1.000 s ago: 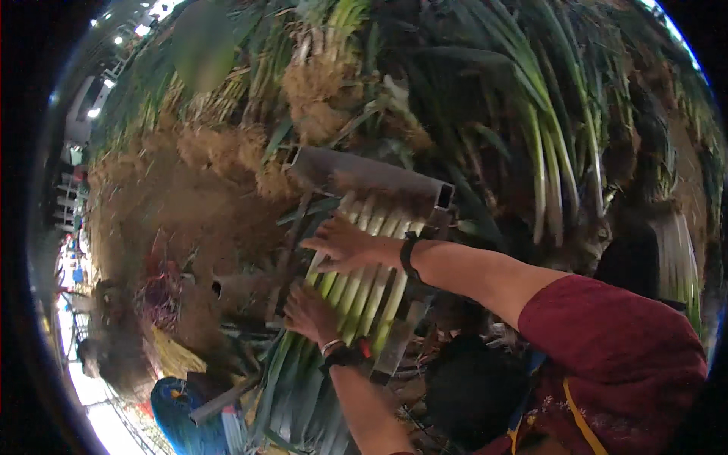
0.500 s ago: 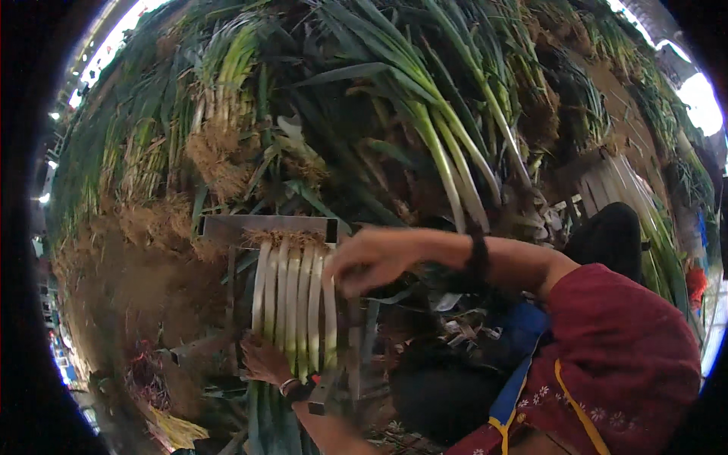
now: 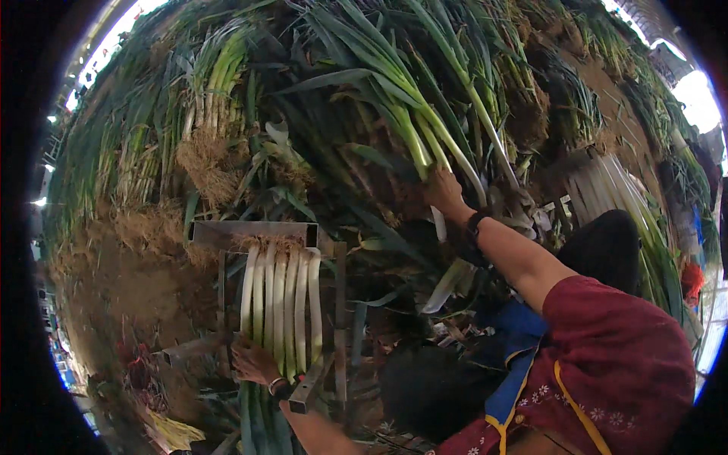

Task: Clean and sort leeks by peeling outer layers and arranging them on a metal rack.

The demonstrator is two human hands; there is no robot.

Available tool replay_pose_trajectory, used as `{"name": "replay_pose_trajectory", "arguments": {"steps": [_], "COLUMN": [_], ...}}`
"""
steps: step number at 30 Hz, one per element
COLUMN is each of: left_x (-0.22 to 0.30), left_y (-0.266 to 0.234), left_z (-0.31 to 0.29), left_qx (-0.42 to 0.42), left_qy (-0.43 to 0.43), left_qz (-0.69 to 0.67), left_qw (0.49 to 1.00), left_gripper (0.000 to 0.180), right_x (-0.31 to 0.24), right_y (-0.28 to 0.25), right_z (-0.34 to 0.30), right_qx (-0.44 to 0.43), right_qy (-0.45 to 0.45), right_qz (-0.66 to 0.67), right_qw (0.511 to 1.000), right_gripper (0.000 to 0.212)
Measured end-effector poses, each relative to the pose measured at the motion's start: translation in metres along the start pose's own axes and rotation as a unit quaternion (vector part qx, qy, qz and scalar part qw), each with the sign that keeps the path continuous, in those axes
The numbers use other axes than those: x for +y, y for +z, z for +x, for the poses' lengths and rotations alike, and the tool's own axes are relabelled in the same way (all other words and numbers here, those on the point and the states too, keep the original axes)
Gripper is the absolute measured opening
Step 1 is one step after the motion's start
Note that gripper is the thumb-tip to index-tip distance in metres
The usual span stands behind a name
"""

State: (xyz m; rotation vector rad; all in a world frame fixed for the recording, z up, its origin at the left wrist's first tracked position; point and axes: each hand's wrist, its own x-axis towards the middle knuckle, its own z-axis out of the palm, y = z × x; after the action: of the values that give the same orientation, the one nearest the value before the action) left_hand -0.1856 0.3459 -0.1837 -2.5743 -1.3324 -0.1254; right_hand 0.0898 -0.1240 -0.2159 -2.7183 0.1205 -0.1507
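A row of several leeks [image 3: 290,303] lies side by side in a metal frame [image 3: 254,234], white shafts showing and roots against the frame's far bar. My left hand [image 3: 254,361] reaches across the lower part of the row, its fingers curled round the left edge of the leeks. Farther off to the right, my right hand [image 3: 446,194] is closed on the white part of a leek [image 3: 414,148], at the near end of a loose group. The fingertips on that leek are partly hidden. Another leek [image 3: 464,165] lies just right of this hand.
Leek bundles with brown roots [image 3: 211,163] fill the far left. More trimmed leeks [image 3: 607,189] lie at the right. Metal bars [image 3: 340,326] stand beside the row. Leaf scraps and a yellow wrapper [image 3: 174,431] lie on the ground.
My right hand has moved from the right side of the framed row, up and right, onto the loose leeks. My left hand stays on the row.
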Motion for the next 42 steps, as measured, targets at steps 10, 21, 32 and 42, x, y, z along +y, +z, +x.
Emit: {"name": "replay_pose_trajectory", "arguments": {"steps": [10, 21, 32, 42], "left_x": [-0.075, 0.005, -0.007, -0.007], "left_y": [0.091, 0.044, 0.025, 0.012], "left_z": [0.011, 0.003, -0.003, -0.005], "left_qx": [0.152, 0.106, 0.25, 0.217], "left_qy": [0.065, 0.007, 0.07, 0.002], "left_qz": [0.058, 0.018, 0.024, -0.026], "left_qw": [0.985, 0.994, 0.965, 0.976], "left_gripper": [0.04, 0.037, 0.025, 0.029], "right_x": [-0.084, -0.126, -0.199, -0.28], "right_y": [-0.08, -0.17, -0.169, -0.141], "right_z": [-0.007, -0.049, -0.08, -0.125], "right_qx": [-0.274, -0.516, -0.679, -0.756], "right_qy": [0.101, 0.079, 0.024, 0.069], "right_qz": [0.382, 0.837, 0.732, 0.649], "right_qw": [0.877, 0.165, 0.049, 0.047], "right_gripper": [0.047, 0.063, 0.061, 0.056]}}
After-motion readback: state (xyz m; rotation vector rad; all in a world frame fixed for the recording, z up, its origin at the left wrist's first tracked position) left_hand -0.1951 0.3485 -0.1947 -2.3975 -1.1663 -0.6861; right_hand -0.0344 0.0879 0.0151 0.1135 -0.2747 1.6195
